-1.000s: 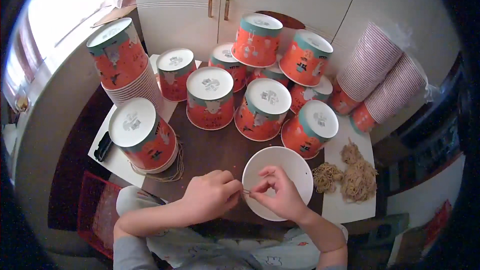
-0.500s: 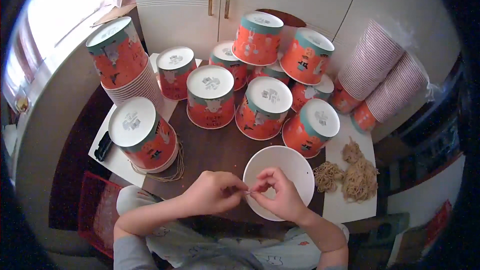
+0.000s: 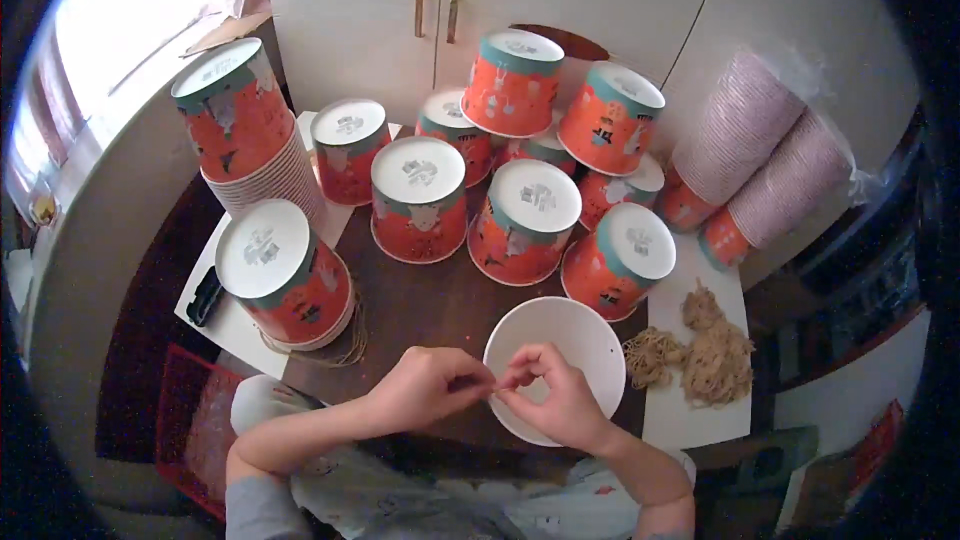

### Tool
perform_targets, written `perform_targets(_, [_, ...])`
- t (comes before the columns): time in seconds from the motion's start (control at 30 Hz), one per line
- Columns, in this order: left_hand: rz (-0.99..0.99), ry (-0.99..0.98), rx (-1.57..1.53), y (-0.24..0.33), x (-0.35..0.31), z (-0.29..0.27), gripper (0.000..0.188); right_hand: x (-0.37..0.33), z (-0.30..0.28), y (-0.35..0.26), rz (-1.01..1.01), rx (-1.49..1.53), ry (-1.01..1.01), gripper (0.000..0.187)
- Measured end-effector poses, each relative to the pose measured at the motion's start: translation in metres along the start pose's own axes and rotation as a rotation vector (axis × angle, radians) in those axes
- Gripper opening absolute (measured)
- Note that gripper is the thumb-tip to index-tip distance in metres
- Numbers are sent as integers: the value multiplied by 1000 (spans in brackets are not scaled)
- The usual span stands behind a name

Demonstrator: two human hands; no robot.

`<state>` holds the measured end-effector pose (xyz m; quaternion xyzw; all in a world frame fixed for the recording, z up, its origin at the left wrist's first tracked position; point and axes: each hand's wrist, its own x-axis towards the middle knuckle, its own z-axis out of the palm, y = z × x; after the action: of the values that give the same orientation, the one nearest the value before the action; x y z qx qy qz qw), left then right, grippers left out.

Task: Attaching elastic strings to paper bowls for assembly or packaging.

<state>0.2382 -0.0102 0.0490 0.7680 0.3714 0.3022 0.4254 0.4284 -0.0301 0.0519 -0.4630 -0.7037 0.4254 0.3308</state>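
Note:
My left hand and my right hand meet fingertip to fingertip, each in a pinch. Something small and thin seems to be between them, too small to name. Right below lies the near rim of a round white tub, its open mouth facing up. Several orange and green paper buckets stand upside down beyond my hands, showing white bases. Left of my left hand, loops of brown twine stick out around the foot of another upturned paper bucket.
Tangled brown twine lies in heaps at the right on a white board. Nested bucket stacks in clear plastic lean at the back right. A taller stack stands left, near a black tool. Cabinet doors close off the back.
My hands stay together above the tub's rim, with only a slight shift of the fingers. The whole view has tilted a little; the buckets and twine keep their places.

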Motion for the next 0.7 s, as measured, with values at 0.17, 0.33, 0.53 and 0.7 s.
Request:
perform_targets(0.17, [36, -34, 50, -3, 1, -1, 13, 0, 0, 2, -6, -43, 25, 32])
perform_targets(0.33, [68, -79, 8, -6, 3, -4, 12, 0, -1, 0, -30, -97, 40, 31])
perform_targets(0.53, [-320, -274, -478, -3, 4, -7, 17, 1, -4, 1, -10, -41, -12, 30])
perform_targets(0.7, [-427, -350, -710, -6, 6, -8, 19, -2, -10, -8, 35, -104, -102, 25])
